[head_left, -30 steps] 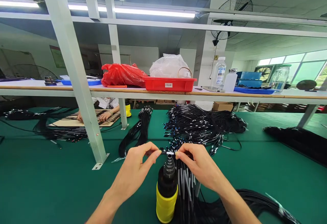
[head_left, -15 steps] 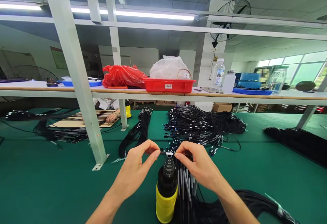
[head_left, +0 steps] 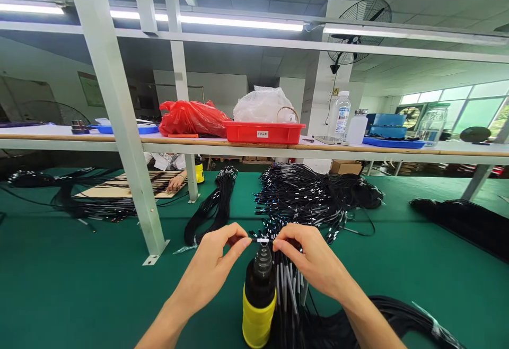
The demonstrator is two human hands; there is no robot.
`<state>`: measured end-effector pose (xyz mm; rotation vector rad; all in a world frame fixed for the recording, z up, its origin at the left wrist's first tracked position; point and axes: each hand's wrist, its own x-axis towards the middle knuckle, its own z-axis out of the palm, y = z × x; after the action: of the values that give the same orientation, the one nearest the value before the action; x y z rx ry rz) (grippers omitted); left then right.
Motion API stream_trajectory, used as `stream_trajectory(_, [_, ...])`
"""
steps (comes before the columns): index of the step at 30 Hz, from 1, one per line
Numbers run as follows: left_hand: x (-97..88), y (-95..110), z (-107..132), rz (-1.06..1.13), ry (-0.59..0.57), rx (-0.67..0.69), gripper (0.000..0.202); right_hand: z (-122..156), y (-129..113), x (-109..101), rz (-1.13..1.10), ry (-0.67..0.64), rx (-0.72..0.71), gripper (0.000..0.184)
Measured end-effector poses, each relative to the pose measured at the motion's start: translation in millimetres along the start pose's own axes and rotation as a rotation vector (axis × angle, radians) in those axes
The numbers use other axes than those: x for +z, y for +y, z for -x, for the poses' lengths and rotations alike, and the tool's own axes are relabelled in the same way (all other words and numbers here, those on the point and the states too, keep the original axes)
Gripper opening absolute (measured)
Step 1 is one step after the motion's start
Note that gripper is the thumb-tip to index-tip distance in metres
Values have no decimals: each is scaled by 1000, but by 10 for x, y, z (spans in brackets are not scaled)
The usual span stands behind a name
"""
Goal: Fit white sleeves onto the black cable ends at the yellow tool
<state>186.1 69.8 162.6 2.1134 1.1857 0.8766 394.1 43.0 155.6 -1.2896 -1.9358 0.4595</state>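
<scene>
While both hands pinch it, the wire end (head_left: 262, 240), black with a white sleeve, lies level just above the ribbed nozzle of a black-and-yellow bottle (head_left: 258, 306); whether it touches the nozzle, cannot tell. Left hand (head_left: 214, 264): thumb and forefinger closed on the wire's left tip, other fingers curled loose. Right hand (head_left: 308, 259): thumb and forefinger closed on the wire just right of the sleeve, holding nothing else.

Handling, judged: 1 wire is very light, thin and limp, with a smooth jacket that is likely to slip. It is best gripped close on both sides of the sleeve, as it is here, since farther back it would droop. The bottle stands upright and narrow, so a knock could tip it.

A wire bundle (head_left: 288, 290) runs down under the right wrist, and a big cable pile (head_left: 314, 192) lies beyond. The surface is a green mat bench (head_left: 79, 285), flat and soft-looking.

The room is a workshop with white steel posts (head_left: 119, 126) and a shelf (head_left: 358, 149) carrying a red tray (head_left: 264, 130), a red bag (head_left: 191, 117) and a water bottle (head_left: 340, 113). There is a wall fan (head_left: 360, 28), strip lights overhead and windows far right. A co-worker's hand (head_left: 175, 182) rests on a board (head_left: 115, 187), well apart at left.
</scene>
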Motion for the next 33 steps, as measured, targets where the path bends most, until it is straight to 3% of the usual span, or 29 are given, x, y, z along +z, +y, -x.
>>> stream_trajectory(9, [12, -51, -34, -6, 41, 42, 14, -75, 3, 55, -13, 67, 19, 15])
stream_trajectory(16, [9, -37, -24, -58, 10, -13, 45, -13, 2, 48, 10, 7, 29, 32])
stream_trajectory(25, [25, -40, -10, -37, 35, 11, 41, -21, 9, 109, -70, 41, 29, 23])
stream_trajectory(33, [105, -55, -31, -51, 29, -74, 58, -4, 43, 98, 85, 24, 74, 43])
